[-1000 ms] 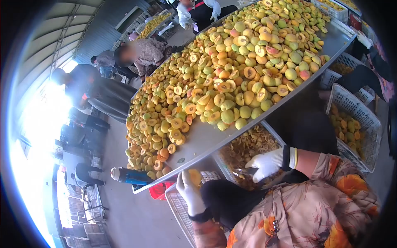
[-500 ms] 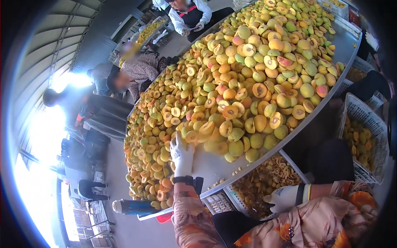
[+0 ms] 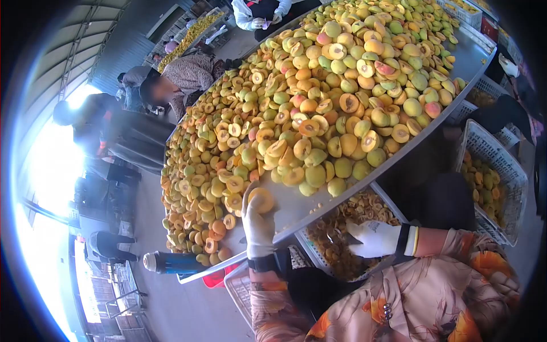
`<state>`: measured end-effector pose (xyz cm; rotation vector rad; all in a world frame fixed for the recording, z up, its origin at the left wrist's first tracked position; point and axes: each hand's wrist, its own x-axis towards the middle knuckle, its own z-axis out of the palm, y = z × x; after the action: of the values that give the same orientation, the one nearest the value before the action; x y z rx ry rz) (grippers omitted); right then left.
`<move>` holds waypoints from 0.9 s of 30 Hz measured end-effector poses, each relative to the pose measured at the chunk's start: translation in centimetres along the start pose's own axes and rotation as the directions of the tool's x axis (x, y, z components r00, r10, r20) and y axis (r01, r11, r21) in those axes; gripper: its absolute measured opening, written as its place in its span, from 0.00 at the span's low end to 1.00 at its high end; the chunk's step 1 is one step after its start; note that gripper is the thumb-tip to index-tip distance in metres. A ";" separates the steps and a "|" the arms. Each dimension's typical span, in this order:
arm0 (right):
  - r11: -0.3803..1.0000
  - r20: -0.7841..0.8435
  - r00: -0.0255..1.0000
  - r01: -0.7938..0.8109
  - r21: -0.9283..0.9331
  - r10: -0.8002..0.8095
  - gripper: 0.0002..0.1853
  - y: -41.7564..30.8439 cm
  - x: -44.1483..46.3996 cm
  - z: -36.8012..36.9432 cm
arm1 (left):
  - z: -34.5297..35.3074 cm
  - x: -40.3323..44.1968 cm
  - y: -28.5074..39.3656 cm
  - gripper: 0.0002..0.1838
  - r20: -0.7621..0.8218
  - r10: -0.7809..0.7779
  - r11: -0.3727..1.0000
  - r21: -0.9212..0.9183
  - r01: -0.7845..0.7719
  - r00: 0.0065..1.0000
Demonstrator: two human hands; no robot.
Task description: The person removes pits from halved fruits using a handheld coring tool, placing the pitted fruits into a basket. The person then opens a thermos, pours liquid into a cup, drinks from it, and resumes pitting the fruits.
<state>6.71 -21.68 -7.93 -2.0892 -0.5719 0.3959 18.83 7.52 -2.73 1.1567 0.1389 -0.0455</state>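
Left hand (image 3: 257, 219): gripping a yellow halved stone fruit (image 3: 261, 200) between thumb and fingers, above the near edge of the metal counter (image 3: 290, 211). In the previous frame this hand reaches farther in, at the near edge of the fruit pile (image 3: 319, 102); now it is drawn back toward the body, with the held half clear in its grasp.

Right hand (image 3: 373, 238): partly closed, over the tray of fruit scraps (image 3: 356, 214), much as before. A small metal tool (image 3: 330, 238) shows at its fingertips, harder to make out in the previous frame; exact grip cannot be told.

Surroundings: the pile of whole and halved fruit covers most of the counter. The blue cylindrical flask (image 3: 176, 263) lies at the counter's left end, near a red container (image 3: 214, 278). A white crate (image 3: 239, 290), largely hidden in the previous frame, now shows more, below the left forearm. At right, a slotted basket (image 3: 509, 166) holds more fruit.
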 end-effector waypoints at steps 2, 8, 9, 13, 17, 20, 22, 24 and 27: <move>0.986 -0.131 0.977 0.169 0.003 -0.167 0.16 -2.5 0.1 -0.1 | 1.6 -4.3 -1.9 0.27 0.095 0.318 0.797 0.512 -0.320 0.943; 0.765 -0.288 0.730 0.482 -0.426 -0.620 0.09 -7.2 0.3 1.6 | 5.8 -13.8 -2.8 0.32 -0.021 0.086 0.980 -0.177 -0.088 0.996; 0.818 -0.311 0.765 0.465 -0.338 -0.563 0.08 -7.8 0.0 1.8 | 6.2 -14.7 -2.9 0.31 -0.045 0.144 0.987 -0.059 -0.146 0.989; 0.751 -0.310 0.702 0.490 -0.442 -0.641 0.06 -8.9 -2.2 2.0 | 9.1 -18.4 -2.4 0.26 -0.064 0.335 0.941 0.068 -0.331 0.940; 0.879 -0.243 0.863 0.365 -0.307 -0.443 0.09 -10.8 -4.6 1.7 | 10.4 -20.1 -2.5 0.25 -0.129 0.472 0.866 0.252 -0.431 0.872; 0.917 -0.307 0.865 0.370 -0.145 -0.398 0.10 -11.6 -5.4 1.7 | 11.2 -20.9 -2.3 0.25 -0.115 0.551 0.807 0.325 -0.492 0.827; 0.869 -0.300 0.817 0.481 -0.117 -0.493 0.11 -11.3 -5.3 1.8 | 11.9 -21.7 -1.5 0.25 -0.088 0.560 0.801 0.310 -0.511 0.824; 0.904 -0.251 0.869 0.420 -0.081 -0.427 0.12 -11.4 -5.5 1.8 | 11.1 -21.3 -1.6 0.26 -0.063 0.530 0.823 0.280 -0.495 0.846; 0.900 -0.166 0.893 0.432 0.057 -0.418 0.16 -11.7 -5.7 1.2 | 11.2 -21.5 -0.7 0.25 -0.026 0.478 0.853 0.251 -0.457 0.878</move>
<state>-1.56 -18.28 1.64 -1.8194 -0.8792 0.0098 -1.61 -3.82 3.92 1.4082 -0.0787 0.4347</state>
